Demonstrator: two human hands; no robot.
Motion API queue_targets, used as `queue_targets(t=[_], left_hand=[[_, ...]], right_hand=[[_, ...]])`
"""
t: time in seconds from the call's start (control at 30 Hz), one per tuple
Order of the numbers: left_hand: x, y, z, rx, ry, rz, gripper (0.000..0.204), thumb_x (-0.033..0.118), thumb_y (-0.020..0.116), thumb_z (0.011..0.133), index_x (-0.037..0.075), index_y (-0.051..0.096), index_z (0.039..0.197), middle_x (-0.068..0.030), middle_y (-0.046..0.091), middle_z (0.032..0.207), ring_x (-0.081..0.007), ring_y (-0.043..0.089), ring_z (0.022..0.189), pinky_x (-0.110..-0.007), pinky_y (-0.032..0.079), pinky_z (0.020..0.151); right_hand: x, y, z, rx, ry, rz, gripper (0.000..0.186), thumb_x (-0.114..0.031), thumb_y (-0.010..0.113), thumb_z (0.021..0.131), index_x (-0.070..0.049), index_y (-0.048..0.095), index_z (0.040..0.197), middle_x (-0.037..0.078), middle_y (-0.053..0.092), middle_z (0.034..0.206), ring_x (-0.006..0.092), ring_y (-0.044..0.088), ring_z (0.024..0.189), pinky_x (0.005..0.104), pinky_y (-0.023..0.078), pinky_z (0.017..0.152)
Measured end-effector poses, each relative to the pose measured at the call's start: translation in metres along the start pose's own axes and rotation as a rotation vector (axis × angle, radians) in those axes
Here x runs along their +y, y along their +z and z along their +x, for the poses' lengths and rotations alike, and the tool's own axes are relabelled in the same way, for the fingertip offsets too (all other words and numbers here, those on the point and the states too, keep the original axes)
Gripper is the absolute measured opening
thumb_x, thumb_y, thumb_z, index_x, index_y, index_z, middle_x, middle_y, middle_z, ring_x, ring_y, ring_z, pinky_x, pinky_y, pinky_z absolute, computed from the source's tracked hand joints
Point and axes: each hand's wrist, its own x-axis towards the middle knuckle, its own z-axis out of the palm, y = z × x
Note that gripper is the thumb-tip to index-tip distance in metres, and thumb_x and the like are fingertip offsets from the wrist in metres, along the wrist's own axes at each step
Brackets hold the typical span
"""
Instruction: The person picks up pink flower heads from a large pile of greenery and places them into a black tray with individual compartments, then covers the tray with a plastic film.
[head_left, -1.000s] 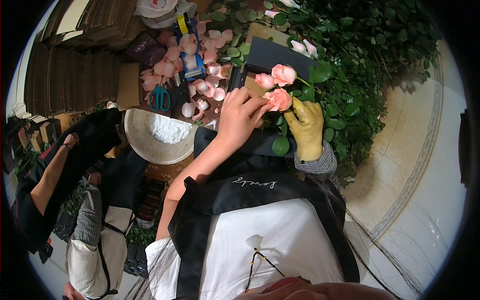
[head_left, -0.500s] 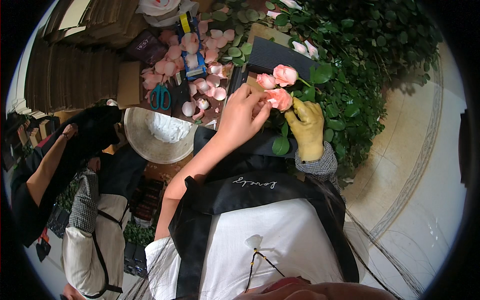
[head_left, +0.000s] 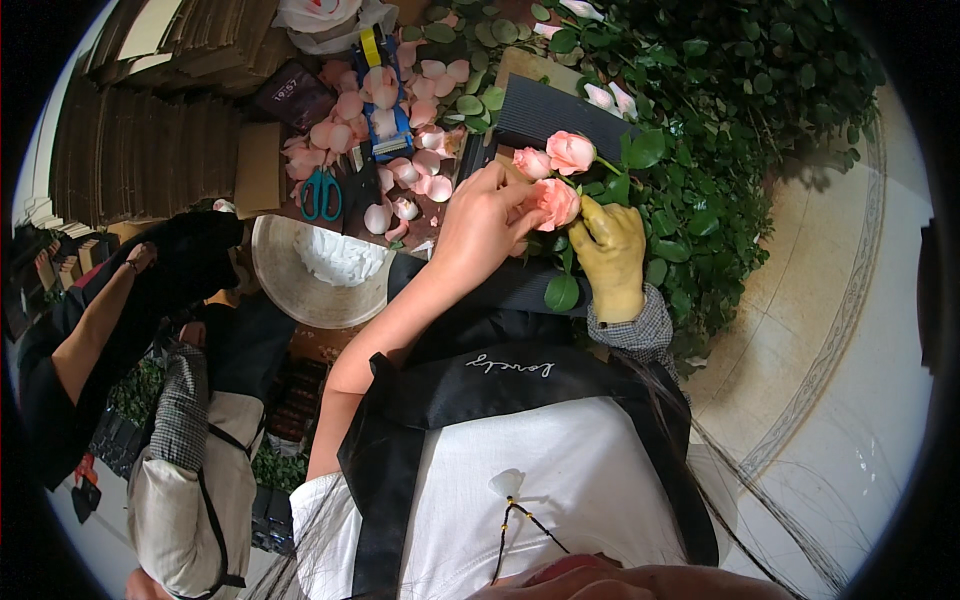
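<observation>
A pink rose (head_left: 557,204) is between my two hands, its bloom turned to the left. My right hand (head_left: 612,255), in a yellow glove with a checked sleeve, grips it just under the bloom; the stem is mostly hidden. My bare left hand (head_left: 482,222) has its fingers closed at the left side of the bloom, pinching its outer petals. Just beyond lie two more pink roses (head_left: 571,153), one larger and one smaller. Under them is a dark ridged box (head_left: 545,108), partly covered by my hands and the leaves.
Loose pink petals (head_left: 347,105) surround a blue tape dispenser (head_left: 388,140), teal scissors (head_left: 321,195) and a phone (head_left: 293,95). A round bowl (head_left: 270,275) holds white pieces. Leafy stems (head_left: 700,190) heap up at right, cardboard (head_left: 150,150) at far left. Another person's arm (head_left: 180,400) is lower left.
My left fingers have shifted on the rose, uncovering more of its bloom. My right hand keeps its hold almost in place. The person at left has moved slightly.
</observation>
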Motion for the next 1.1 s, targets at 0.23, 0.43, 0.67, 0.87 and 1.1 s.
queue_targets(t=[0.23, 0.43, 0.67, 0.87, 1.1], left_hand=[[0.006, 0.006, -0.010, 0.016, -0.005, -0.006, 0.016, 0.014, 0.082, 0.077, 0.006, 0.074, 0.089, -0.0098, 0.056, 0.081, -0.0312, 0.059, 0.077, -0.043, 0.048, 0.068], [0.013, 0.001, -0.009, 0.105, 0.131, 0.067, 0.013, 0.013, 0.082, 0.078, 0.007, 0.073, 0.087, -0.0074, 0.054, 0.079, -0.0290, 0.059, 0.077, -0.042, 0.047, 0.069], [-0.020, -0.047, -0.014, 0.400, -0.228, 0.426, 0.028, 0.023, 0.080, 0.083, 0.002, 0.067, 0.069, -0.0114, 0.062, 0.074, -0.0315, 0.062, 0.065, -0.041, 0.048, 0.059], [-0.039, -0.056, -0.059, 0.174, -0.397, 0.289, 0.022, 0.023, 0.069, 0.094, 0.002, 0.071, 0.090, -0.0164, 0.068, 0.085, -0.0384, 0.066, 0.076, -0.045, 0.052, 0.066], [-0.038, -0.032, -0.072, 0.083, -0.508, -0.331, 0.017, 0.009, 0.068, 0.094, -0.002, 0.073, 0.106, -0.0164, 0.075, 0.092, -0.0320, 0.074, 0.084, -0.035, 0.057, 0.073]], right_hand=[[-0.001, 0.002, -0.001, -0.002, 0.052, -0.005, 0.031, -0.010, 0.074, 0.074, -0.009, 0.072, 0.104, 0.007, 0.064, 0.075, 0.0278, 0.060, 0.075, 0.0399, 0.045, 0.073], [-0.003, 0.001, 0.003, -0.019, -0.004, -0.030, 0.032, -0.009, 0.074, 0.073, -0.009, 0.073, 0.105, 0.006, 0.064, 0.074, 0.0268, 0.060, 0.074, 0.0404, 0.045, 0.071], [-0.002, 0.006, 0.007, -0.071, 0.028, -0.032, 0.026, -0.011, 0.073, 0.076, -0.008, 0.072, 0.102, 0.008, 0.063, 0.070, 0.0279, 0.061, 0.069, 0.0415, 0.047, 0.069], [-0.002, 0.019, 0.016, -0.154, 0.021, -0.029, 0.027, -0.017, 0.075, 0.081, -0.009, 0.071, 0.107, 0.011, 0.064, 0.070, 0.0317, 0.064, 0.068, 0.0456, 0.050, 0.065], [-0.039, -0.030, 0.016, -0.220, -0.062, -0.045, 0.027, -0.021, 0.073, 0.087, -0.009, 0.070, 0.111, 0.010, 0.065, 0.069, 0.0298, 0.064, 0.067, 0.0448, 0.048, 0.069]])
